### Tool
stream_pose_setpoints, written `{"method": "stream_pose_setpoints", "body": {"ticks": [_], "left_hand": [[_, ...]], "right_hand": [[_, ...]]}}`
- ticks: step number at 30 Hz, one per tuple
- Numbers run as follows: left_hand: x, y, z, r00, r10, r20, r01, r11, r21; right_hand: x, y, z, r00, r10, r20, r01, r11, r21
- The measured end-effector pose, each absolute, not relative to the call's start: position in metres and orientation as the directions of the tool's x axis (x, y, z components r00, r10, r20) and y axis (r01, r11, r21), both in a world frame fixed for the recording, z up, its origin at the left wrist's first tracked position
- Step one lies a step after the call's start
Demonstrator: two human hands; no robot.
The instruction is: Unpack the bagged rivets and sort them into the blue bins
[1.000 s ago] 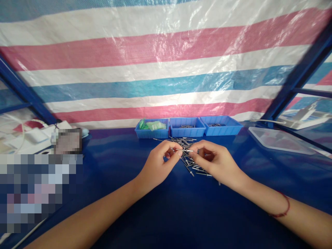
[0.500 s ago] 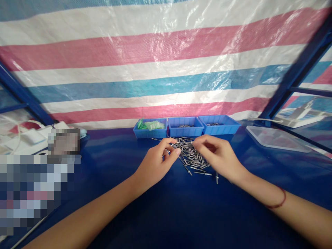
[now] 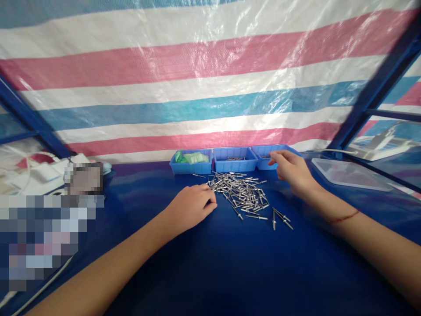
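Blind rivets (image 3: 243,191), silver with thin stems, lie in a loose pile on the blue table (image 3: 210,267). At the pile's left edge rests my left hand (image 3: 194,204), fingers loosely bent, thumb a little apart, no rivet visible in it. My right hand (image 3: 291,171) is over the front of the right blue bin (image 3: 263,164), fingers drawn together; whatever is between their tips cannot be made out. A few rivets show in that bin beside my fingertips. The middle blue bin (image 3: 235,166) also contains rivets.
The left blue bin (image 3: 191,168) holds green and clear plastic packets. A translucent lid (image 3: 350,175) lies at right. White power strips and cables (image 3: 42,175) are at far left, near a pixelated area. Behind hangs a striped tarp (image 3: 210,101) between blue posts.
Both hands held one rivet between them, then parted. My right hand moved right and away to the right bin, uncovering rivets; my left hand lowered slightly toward the table.
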State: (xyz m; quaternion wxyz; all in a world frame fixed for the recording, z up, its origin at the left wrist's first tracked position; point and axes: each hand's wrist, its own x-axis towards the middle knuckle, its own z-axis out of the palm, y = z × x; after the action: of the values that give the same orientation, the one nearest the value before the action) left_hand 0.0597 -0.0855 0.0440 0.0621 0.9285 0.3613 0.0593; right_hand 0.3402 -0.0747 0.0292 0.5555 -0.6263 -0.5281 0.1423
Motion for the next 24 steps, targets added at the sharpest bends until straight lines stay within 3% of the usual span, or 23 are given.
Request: {"method": "stream_pose_setpoints", "body": {"ticks": [3, 5, 7, 10, 12, 18, 24], "left_hand": [[0.061, -0.083, 0.041, 0.745, 0.661, 0.088, 0.65, -0.749, 0.126], [0.062, -0.082, 0.039, 0.719, 0.681, 0.136, 0.658, -0.731, 0.184], [0.065, -0.083, 0.037, 0.666, 0.724, 0.179, 0.628, -0.674, 0.388], [0.073, -0.089, 0.035, 0.583, 0.788, 0.198, 0.418, -0.5, 0.758], [0.08, -0.097, 0.036, 0.52, 0.827, 0.216, 0.262, -0.395, 0.88], [0.092, -0.115, 0.037, 0.375, 0.909, 0.183, -0.051, -0.177, 0.983], [0.092, -0.113, 0.033, 0.397, 0.901, 0.175, -0.116, -0.14, 0.983]], "right_hand": [[0.316, -0.089, 0.033, 0.254, 0.874, 0.415, 0.561, 0.216, -0.799], [0.3, -0.101, 0.035, 0.082, 0.897, 0.434, 0.61, 0.299, -0.734], [0.286, -0.113, 0.037, -0.072, 0.9, 0.43, 0.628, 0.376, -0.681], [0.269, -0.129, 0.037, -0.233, 0.879, 0.417, 0.609, 0.466, -0.641], [0.26, -0.136, 0.036, -0.285, 0.866, 0.411, 0.583, 0.497, -0.643], [0.249, -0.145, 0.034, -0.308, 0.858, 0.412, 0.549, 0.514, -0.659], [0.25, -0.144, 0.034, -0.292, 0.867, 0.404, 0.502, 0.499, -0.706]]}}
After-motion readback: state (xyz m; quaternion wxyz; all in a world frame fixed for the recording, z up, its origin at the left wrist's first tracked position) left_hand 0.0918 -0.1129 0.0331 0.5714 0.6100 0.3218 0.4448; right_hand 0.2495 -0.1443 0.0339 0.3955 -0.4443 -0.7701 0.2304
